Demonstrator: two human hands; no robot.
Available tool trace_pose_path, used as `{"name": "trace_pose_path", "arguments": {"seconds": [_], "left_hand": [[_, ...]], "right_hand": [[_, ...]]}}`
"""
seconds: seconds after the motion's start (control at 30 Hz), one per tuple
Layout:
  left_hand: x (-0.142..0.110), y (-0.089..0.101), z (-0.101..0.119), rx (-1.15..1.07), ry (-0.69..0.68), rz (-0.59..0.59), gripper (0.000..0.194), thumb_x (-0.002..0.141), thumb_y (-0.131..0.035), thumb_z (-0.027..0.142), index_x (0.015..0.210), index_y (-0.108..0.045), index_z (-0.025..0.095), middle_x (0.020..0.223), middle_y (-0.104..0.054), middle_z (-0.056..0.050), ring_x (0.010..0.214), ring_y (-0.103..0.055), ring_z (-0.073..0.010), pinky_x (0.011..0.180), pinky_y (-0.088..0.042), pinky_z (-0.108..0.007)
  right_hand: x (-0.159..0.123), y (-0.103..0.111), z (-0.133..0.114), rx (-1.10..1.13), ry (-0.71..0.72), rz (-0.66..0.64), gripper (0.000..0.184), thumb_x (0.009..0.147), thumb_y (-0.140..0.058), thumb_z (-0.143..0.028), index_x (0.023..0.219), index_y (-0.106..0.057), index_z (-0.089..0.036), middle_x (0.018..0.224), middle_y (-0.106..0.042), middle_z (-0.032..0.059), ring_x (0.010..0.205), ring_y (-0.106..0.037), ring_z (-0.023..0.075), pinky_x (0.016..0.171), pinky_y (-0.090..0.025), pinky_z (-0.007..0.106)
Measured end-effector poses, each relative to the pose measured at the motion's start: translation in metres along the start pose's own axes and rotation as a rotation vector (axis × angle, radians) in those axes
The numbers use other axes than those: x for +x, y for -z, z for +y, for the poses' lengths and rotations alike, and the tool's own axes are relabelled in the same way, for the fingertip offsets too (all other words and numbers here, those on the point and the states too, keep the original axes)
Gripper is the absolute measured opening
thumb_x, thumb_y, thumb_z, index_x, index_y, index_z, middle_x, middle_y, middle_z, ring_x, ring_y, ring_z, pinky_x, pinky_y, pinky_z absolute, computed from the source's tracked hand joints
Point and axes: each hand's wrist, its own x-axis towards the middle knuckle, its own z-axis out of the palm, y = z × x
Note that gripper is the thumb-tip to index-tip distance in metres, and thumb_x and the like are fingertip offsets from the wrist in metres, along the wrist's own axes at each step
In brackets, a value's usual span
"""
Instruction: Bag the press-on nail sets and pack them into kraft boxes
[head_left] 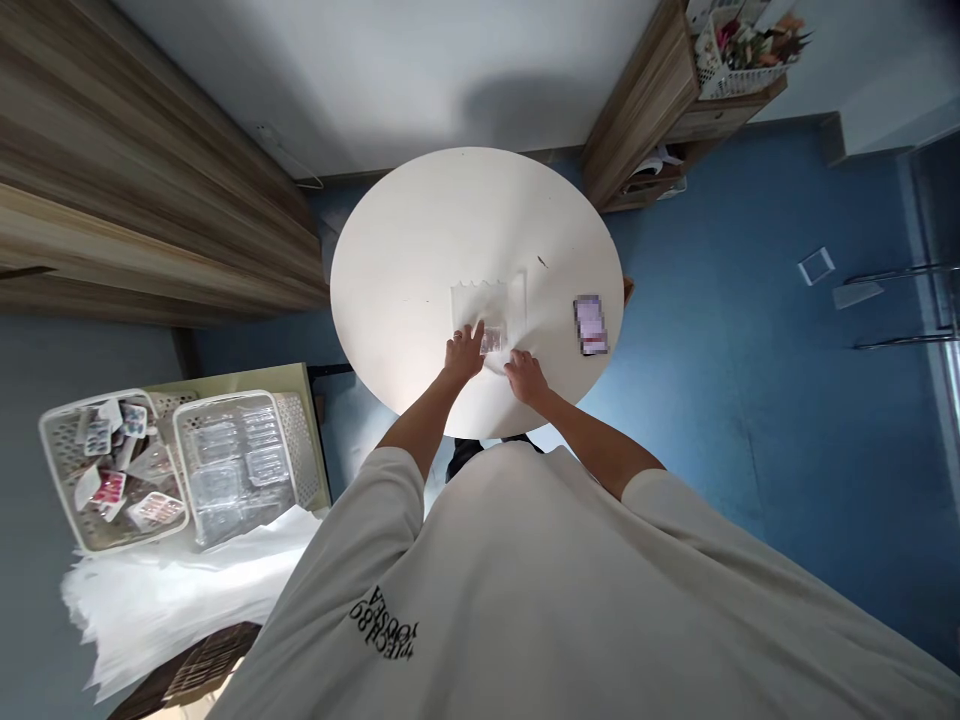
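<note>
A see-through sheet of bubble wrap or plastic film lies spread on the white round table, its far edge wavy. On its near part rests a small clear plastic pack with faintly pinkish contents. My left hand lies at the pack's left side, fingers apart, the index finger reaching along its edge; a ring shows on one finger. To the right of the pack, my right hand has its fingers bent at the film's near right corner, seemingly gripping it. What sits under those fingertips is hidden.
A phone with a blurred screen lies at the table's right. Two white baskets stand lower left: one basket holds small packs, the other basket clear plastic trays. A wooden cabinet stands behind the table at right.
</note>
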Motion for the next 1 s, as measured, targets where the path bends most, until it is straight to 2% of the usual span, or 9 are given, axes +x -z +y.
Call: {"name": "trace_pose_path", "arguments": {"seconds": [0.1,0.17,0.3,0.37,0.47,0.6,0.7,0.83,1.0], "left_hand": [[-0.005,0.006,-0.004,-0.034,-0.02,-0.014,0.077,0.103,-0.051,0.043,0.171,-0.023,0.019,0.167,-0.043,-0.02,0.146,-0.048,-0.0385,0.115,-0.043,-0.05],[-0.009,0.011,-0.008,-0.063,-0.043,-0.041,0.073,0.104,-0.049,0.054,0.167,-0.032,0.021,0.167,-0.044,-0.018,0.145,-0.05,-0.0367,0.115,-0.043,-0.049],[-0.011,0.021,-0.012,-0.037,-0.118,-0.119,0.086,0.092,-0.066,0.072,0.158,-0.042,0.022,0.163,-0.046,-0.019,0.138,-0.057,-0.0369,0.114,-0.044,-0.048],[-0.009,0.023,-0.012,0.02,-0.145,-0.14,0.076,0.092,-0.072,0.061,0.154,-0.048,0.022,0.159,-0.05,-0.018,0.136,-0.059,-0.0361,0.114,-0.044,-0.048],[-0.003,0.021,-0.01,0.057,-0.103,-0.115,0.041,0.106,-0.054,0.037,0.144,-0.058,0.022,0.152,-0.056,-0.016,0.129,-0.065,-0.0318,0.109,-0.049,-0.044],[0.006,0.02,-0.01,0.03,-0.034,-0.067,0.037,0.11,-0.041,0.029,0.139,-0.063,0.022,0.147,-0.058,-0.015,0.117,-0.071,-0.0288,0.099,-0.055,-0.041],[0.011,0.022,-0.011,0.028,-0.027,-0.056,0.036,0.109,-0.043,0.03,0.137,-0.064,0.02,0.14,-0.062,-0.015,0.114,-0.073,-0.0292,0.097,-0.057,-0.042],[0.015,0.026,-0.01,0.023,-0.009,-0.056,0.035,0.108,-0.045,0.029,0.135,-0.064,0.018,0.137,-0.063,-0.016,0.115,-0.072,-0.0293,0.097,-0.057,-0.04],[0.012,0.033,-0.007,-0.018,0.037,-0.066,0.037,0.108,-0.044,0.027,0.141,-0.06,0.02,0.141,-0.063,-0.017,0.12,-0.07,-0.0311,0.102,-0.054,-0.043]], "right_hand": [[0.008,0.01,0.001,0.034,-0.02,-0.009,0.03,0.101,-0.048,-0.016,0.119,-0.072,-0.016,0.144,-0.059,0.0205,0.127,-0.054,0.0362,0.103,-0.044,0.047],[0.017,0.021,0.003,0.081,-0.057,-0.03,0.027,0.102,-0.049,-0.018,0.12,-0.069,-0.015,0.13,-0.066,0.0201,0.115,-0.061,0.0343,0.099,-0.045,0.045],[0.038,0.043,0.011,0.204,-0.109,-0.096,0.025,0.103,-0.047,-0.02,0.122,-0.063,-0.017,0.112,-0.073,0.015,0.093,-0.068,0.0291,0.085,-0.047,0.039],[0.046,0.049,0.015,0.248,-0.132,-0.117,0.024,0.104,-0.046,-0.021,0.123,-0.061,-0.018,0.106,-0.074,0.0128,0.089,-0.068,0.0287,0.08,-0.047,0.038],[0.051,0.053,0.018,0.295,-0.171,-0.132,0.024,0.106,-0.045,-0.024,0.125,-0.058,-0.019,0.103,-0.074,0.0113,0.088,-0.069,0.0285,0.077,-0.047,0.036],[0.046,0.055,0.018,0.238,-0.157,0.037,0.032,0.111,-0.041,-0.036,0.131,-0.056,-0.017,0.12,-0.071,0.0168,0.105,-0.066,0.0316,0.09,-0.048,0.041],[0.041,0.056,0.015,0.105,-0.019,0.226,0.033,0.109,-0.04,-0.031,0.13,-0.061,-0.015,0.135,-0.063,0.0214,0.125,-0.054,0.0365,0.104,-0.041,0.048],[0.04,0.05,0.006,0.001,0.21,0.144,0.033,0.105,-0.041,-0.019,0.124,-0.068,-0.015,0.131,-0.064,0.0208,0.12,-0.052,0.0366,0.103,-0.038,0.049],[0.042,0.039,-0.004,0.013,0.142,0.044,0.045,0.1,-0.047,-0.015,0.143,-0.061,-0.013,0.151,-0.056,0.0216,0.129,-0.05,0.038,0.111,-0.036,0.049]]}}
